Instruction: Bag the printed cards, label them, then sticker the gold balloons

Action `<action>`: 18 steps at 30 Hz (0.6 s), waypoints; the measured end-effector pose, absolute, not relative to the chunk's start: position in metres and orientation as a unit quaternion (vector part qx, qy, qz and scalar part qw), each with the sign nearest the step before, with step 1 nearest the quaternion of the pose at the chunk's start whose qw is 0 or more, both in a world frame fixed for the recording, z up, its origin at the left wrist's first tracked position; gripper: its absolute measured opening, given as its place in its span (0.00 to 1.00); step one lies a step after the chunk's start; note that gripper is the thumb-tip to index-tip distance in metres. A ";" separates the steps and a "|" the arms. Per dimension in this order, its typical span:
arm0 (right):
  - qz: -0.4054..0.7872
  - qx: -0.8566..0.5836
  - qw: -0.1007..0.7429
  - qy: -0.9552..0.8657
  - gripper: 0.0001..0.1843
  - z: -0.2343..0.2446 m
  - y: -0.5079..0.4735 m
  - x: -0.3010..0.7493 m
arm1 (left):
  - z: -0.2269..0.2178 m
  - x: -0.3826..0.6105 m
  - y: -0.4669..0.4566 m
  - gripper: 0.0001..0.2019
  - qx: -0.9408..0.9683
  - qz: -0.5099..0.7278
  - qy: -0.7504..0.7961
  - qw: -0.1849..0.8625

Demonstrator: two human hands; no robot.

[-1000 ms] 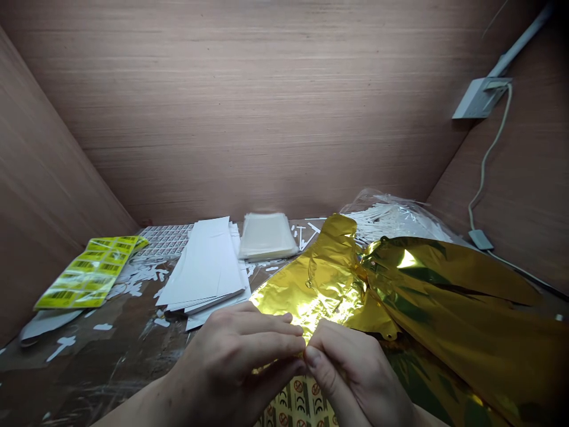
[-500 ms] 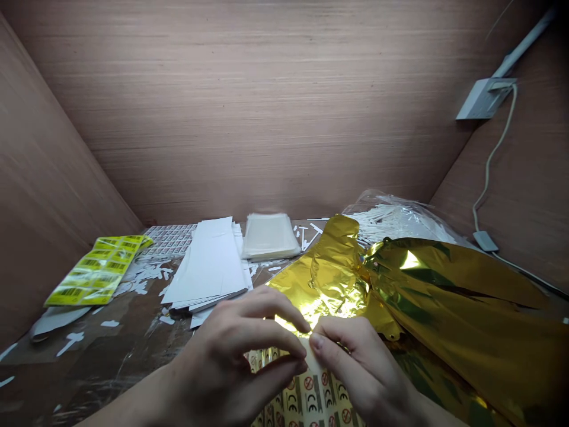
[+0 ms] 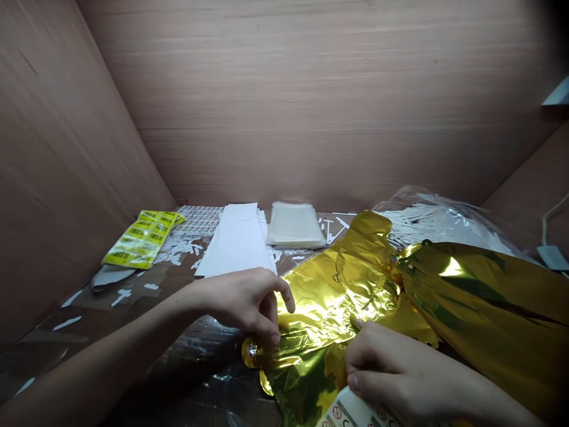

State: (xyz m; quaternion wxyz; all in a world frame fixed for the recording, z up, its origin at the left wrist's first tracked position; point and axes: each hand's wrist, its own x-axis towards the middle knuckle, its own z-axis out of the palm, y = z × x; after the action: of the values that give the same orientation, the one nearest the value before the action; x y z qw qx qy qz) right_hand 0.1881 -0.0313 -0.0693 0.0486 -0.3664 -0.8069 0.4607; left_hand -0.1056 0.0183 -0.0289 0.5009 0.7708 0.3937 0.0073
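A crumpled gold foil balloon (image 3: 355, 290) lies across the right half of the bench. My left hand (image 3: 242, 299) rests on its near left edge, fingers curled and pinching the foil. My right hand (image 3: 391, 370) is closed at the lower right, pressing down on the foil; its thumb lies on a sheet of small warning stickers (image 3: 351, 412) under the hand. What the fingertips hold is hidden.
A stack of white cards (image 3: 237, 240), a pile of clear bags (image 3: 296, 225), yellow barcode labels (image 3: 142, 237) and a sticker sheet (image 3: 200, 218) lie at the back. A clear bag of white straws (image 3: 427, 219) sits back right. Wooden walls (image 3: 284, 101) enclose the bench.
The hands, pinched together over the foil before, have moved apart: left hand to the foil's left edge, right hand down to the right. The view has shifted left.
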 end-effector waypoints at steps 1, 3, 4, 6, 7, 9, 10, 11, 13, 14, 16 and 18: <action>0.454 -0.361 0.053 -0.813 0.13 -0.071 -0.032 0.188 | -0.031 -0.106 0.019 0.22 0.772 -0.003 0.397 0.496; 0.442 -0.355 0.068 -0.821 0.13 -0.074 -0.032 0.187 | -0.035 -0.106 0.021 0.20 0.779 -0.011 0.393 0.488; 0.437 -0.354 0.076 -0.824 0.13 -0.075 -0.032 0.187 | -0.037 -0.106 0.021 0.19 0.778 -0.013 0.391 0.493; 0.424 -0.354 0.097 -0.828 0.13 -0.076 -0.032 0.187 | -0.040 -0.106 0.022 0.17 0.762 -0.025 0.390 0.517; 0.420 -0.354 0.106 -0.829 0.12 -0.076 -0.033 0.186 | -0.041 -0.105 0.022 0.17 0.751 -0.034 0.393 0.530; 0.414 -0.356 0.109 -0.831 0.11 -0.076 -0.033 0.185 | -0.044 -0.104 0.022 0.16 0.738 -0.053 0.399 0.541; 0.413 -0.356 0.106 -0.831 0.11 -0.075 -0.034 0.184 | -0.045 -0.104 0.022 0.15 0.739 -0.061 0.400 0.538; 0.413 -0.355 0.103 -0.832 0.11 -0.075 -0.034 0.184 | -0.046 -0.104 0.022 0.14 0.743 -0.064 0.400 0.532; 0.410 -0.351 0.107 -0.835 0.12 -0.073 -0.034 0.182 | -0.048 -0.104 0.023 0.12 0.749 -0.063 0.401 0.524; 0.407 -0.349 0.115 -0.836 0.12 -0.073 -0.034 0.182 | -0.049 -0.104 0.024 0.12 0.747 -0.061 0.402 0.526; 0.401 -0.346 0.129 -0.839 0.13 -0.072 -0.034 0.181 | -0.050 -0.105 0.024 0.13 0.736 -0.057 0.408 0.537; 0.396 -0.346 0.135 -0.840 0.14 -0.073 -0.034 0.181 | -0.052 -0.105 0.025 0.14 0.730 -0.055 0.412 0.543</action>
State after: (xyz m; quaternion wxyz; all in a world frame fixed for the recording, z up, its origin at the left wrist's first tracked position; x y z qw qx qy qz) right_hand 0.1812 -0.0339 -0.0731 0.1354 -0.3459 -0.8399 0.3958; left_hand -0.1052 0.0251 -0.0516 0.5430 0.7298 0.4117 -0.0549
